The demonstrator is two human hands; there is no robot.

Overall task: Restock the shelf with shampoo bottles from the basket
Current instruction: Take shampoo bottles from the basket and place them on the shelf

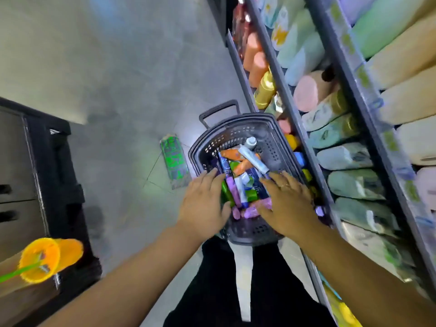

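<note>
Both hands reach down into the basket (236, 134). The left hand (203, 204) lies over the rim at the basket's 8 o'clock, fingers loosely spread, thumb beside a green bottle (227, 193), gripping nothing. The right hand (289, 204), a ring on one finger, spreads flat over the basket's 4 o'clock side, thumb near a pink-purple bottle (251, 211), and it too holds nothing

At the frame's 8 o'clock an orange cup (40, 260) with a green straw (16, 273) sits blurred, and a dark cabinet (54, 175) stands above it at 9 o'clock. A green packet (175, 161) lies on the grey floor (118, 79), just off the basket's 9 o'clock side

The dark perforated basket stands on the floor near centre, its handle (219, 109) at 12 o'clock. It is heaped with bottles and tubes: an orange tube (232, 155) and a white tube (254, 158) with a grey cap lie toward 12 o'clock, beyond the fingertips. Black trousers (212, 279) show at 6 o'clock

At 3 o'clock the shelf (284, 90) runs just beside the basket, stocked with orange bottles (256, 64), a gold bottle (265, 90) and rows of pale green bottles (339, 131)
</note>
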